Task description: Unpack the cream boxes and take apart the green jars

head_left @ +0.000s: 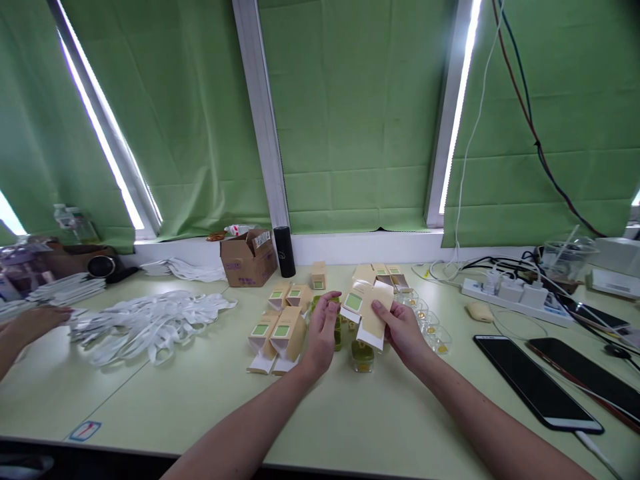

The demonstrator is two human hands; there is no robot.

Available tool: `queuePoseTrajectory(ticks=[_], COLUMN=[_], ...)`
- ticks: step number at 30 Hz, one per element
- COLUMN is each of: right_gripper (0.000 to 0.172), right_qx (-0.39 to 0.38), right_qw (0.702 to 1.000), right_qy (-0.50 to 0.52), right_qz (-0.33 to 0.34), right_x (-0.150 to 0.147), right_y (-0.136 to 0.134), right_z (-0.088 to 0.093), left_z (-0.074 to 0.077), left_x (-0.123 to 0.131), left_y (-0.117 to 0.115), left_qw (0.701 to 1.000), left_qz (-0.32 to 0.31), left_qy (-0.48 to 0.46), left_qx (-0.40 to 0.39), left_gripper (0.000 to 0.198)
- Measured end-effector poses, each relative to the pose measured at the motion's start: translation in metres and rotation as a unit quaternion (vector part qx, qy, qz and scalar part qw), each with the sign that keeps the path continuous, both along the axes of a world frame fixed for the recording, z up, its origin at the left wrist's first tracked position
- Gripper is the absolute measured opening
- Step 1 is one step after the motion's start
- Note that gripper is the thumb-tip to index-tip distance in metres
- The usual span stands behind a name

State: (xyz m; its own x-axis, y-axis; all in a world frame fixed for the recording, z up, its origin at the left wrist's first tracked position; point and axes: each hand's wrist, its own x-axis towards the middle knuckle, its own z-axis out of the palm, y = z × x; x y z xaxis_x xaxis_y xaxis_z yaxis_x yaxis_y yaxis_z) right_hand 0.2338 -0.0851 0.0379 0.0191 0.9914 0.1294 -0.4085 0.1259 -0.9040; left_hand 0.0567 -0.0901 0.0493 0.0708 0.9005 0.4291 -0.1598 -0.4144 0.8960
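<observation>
My right hand (404, 328) grips a flat, partly folded beige carton (371, 310) with a green square on it, held above the table (330, 427). Just left of the carton, my left hand (323, 333) is raised with its fingers apart and nothing in it. Below the carton sits a clear cup with green contents (363, 357); more green items show partly behind my left hand. Several beige boxes (289, 333) with green squares stand to the left, their near flaps open. Clear cups with small gold-coloured pieces (430, 327) are grouped beside my right hand.
Another person's hand (45, 320) is at the far left, by a pile of white straps (160, 327). A brown cardboard box (247, 259) and a black cylinder (285, 252) stand at the back. Phones (537, 383), cables and a power strip (517, 303) lie on the right.
</observation>
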Motion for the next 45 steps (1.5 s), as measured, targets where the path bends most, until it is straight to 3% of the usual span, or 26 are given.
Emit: queuePoseTrajectory(ticks=[13, 16, 19, 22, 25, 31, 34, 37, 40, 42, 45], right_gripper=[0.053, 0.052, 0.052, 0.046, 0.039, 0.038, 0.031, 0.030, 0.030, 0.027, 0.023], right_qx=[0.050, 0.090, 0.126, 0.125, 0.114, 0.106, 0.085, 0.089, 0.120, 0.137, 0.152], right_qw=[0.997, 0.995, 0.989, 0.981, 0.973, 0.967, 0.964, 0.962, 0.953, 0.947, 0.943], right_qy=[-0.045, -0.046, -0.061, -0.099, -0.141, -0.197, -0.211, -0.219, -0.248, -0.264, -0.274], right_qz=[-0.028, -0.017, -0.047, -0.114, -0.143, -0.125, -0.140, -0.137, -0.127, -0.123, -0.112], right_x=[-0.003, -0.003, -0.001, 0.002, 0.004, 0.004, 0.003, 0.002, 0.000, -0.001, -0.004], right_y=[0.002, 0.002, 0.004, 0.009, 0.012, 0.009, 0.010, 0.012, 0.012, 0.009, 0.006], right_z=[-0.004, -0.004, -0.005, -0.010, -0.016, -0.021, -0.022, -0.023, -0.023, -0.023, -0.023], left_z=[-0.003, -0.001, 0.004, 0.011, 0.014, 0.016, 0.019, 0.022, 0.026, 0.032, 0.043], left_x=[0.000, -0.002, -0.007, -0.017, -0.030, -0.035, -0.031, -0.028, -0.027, -0.026, -0.021], left_y=[0.012, 0.015, 0.019, 0.022, 0.025, 0.023, 0.023, 0.028, 0.039, 0.049, 0.073], left_qw=[0.998, 0.997, 0.987, 0.940, 0.870, 0.712, 0.675, 0.697, 0.773, 0.831, 0.896], left_qz=[0.001, 0.028, 0.109, 0.222, 0.266, 0.336, 0.366, 0.370, 0.344, 0.333, 0.309], left_qy=[0.063, 0.077, 0.080, 0.118, 0.207, 0.325, 0.324, 0.315, 0.288, 0.264, 0.267], left_qx=[-0.008, 0.009, 0.082, 0.230, 0.361, 0.525, 0.553, 0.528, 0.448, 0.359, 0.174], left_gripper=[0.045, 0.041, 0.034, 0.018, 0.004, 0.025, 0.028, 0.025, 0.012, 0.005, 0.015])
